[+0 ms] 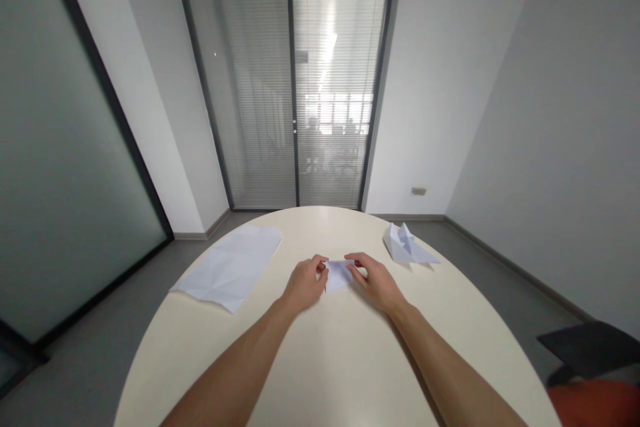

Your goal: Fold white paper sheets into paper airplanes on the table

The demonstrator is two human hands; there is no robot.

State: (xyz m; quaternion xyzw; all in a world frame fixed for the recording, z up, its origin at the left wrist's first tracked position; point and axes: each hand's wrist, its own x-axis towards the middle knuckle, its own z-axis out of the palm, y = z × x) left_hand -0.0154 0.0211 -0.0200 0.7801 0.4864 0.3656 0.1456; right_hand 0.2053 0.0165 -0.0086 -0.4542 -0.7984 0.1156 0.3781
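Pinching away at midfield, I've got both hands on the slip: the left hand [307,283] grips its left edge, the right hand [373,280] its upper right corner, fingers closed on it. That slip [339,275] sits near the middle of the desk [320,373], beyond the forearms. Out left, the sheet [235,263] runs right up to the rim; out right, the folded paper [401,247] points a tip at the rim too. Between each and my hands, a strip of desk shows!
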